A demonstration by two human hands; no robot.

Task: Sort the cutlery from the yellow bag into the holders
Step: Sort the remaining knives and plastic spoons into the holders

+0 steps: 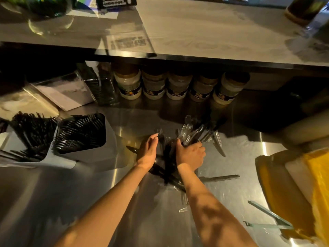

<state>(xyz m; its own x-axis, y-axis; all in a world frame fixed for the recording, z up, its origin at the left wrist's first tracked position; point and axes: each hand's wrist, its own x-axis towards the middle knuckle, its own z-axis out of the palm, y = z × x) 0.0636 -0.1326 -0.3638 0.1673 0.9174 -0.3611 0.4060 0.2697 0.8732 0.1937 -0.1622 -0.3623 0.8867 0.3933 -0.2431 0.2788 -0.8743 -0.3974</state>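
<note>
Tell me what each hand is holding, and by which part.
The right hand grips a bunch of clear cutlery near its lower ends. The left hand holds nothing.

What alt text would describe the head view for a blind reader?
A left hand lies open beside black cutlery on a steel counter while the right hand grips clear cutlery. Filled holders stand left, a yellow bag right.

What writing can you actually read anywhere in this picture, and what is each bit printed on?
None of it can be read.
Black sign on the upper counter: white lettering, too blurred.
Printed sheet lying on that counter: dark text blocks, too blurred.
Dark label bands on the row of jars under the shelf: a yellow mark and small print, too small.
</note>
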